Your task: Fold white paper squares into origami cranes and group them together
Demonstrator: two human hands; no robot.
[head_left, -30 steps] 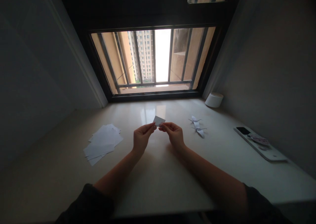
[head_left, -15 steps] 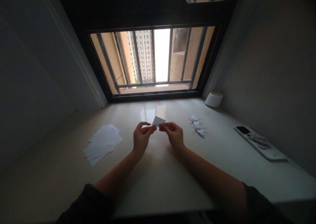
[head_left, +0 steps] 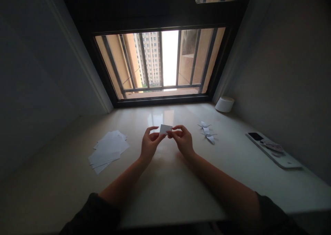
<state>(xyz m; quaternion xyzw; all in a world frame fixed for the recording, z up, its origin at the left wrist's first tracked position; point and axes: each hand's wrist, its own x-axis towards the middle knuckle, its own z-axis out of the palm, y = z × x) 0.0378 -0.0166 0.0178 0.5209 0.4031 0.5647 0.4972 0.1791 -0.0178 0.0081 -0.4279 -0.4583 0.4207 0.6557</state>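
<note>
Small white paper square [head_left: 166, 128] was held up between two bare hands, over the middle of a pale table [head_left: 165, 186]; whether its lower edge was rested on the surface could not be told. By the left hand [head_left: 150, 143], the lower left part was pinched, with the thumb laid on the near face and the index finger arched away, just beside the paper. By the right hand [head_left: 184, 142], the lower right corner was gripped, with the index finger curled next to the right edge. Separate layers were too small to be made out.

From this pose, the step in hand was judged to be the lining up or creasing of a fold. For the next move, a steady hold and closely matched edges seemed to be called for, with the crease pressed by a thumb.

To the right, two paper cranes [head_left: 208, 137] were set close together; to the left, a loose stack of white sheets [head_left: 107, 150] was spread. Farther right, a phone [head_left: 287, 162] was laid, and a white round object [head_left: 224, 105] was placed near a barred window [head_left: 165, 101].
</note>
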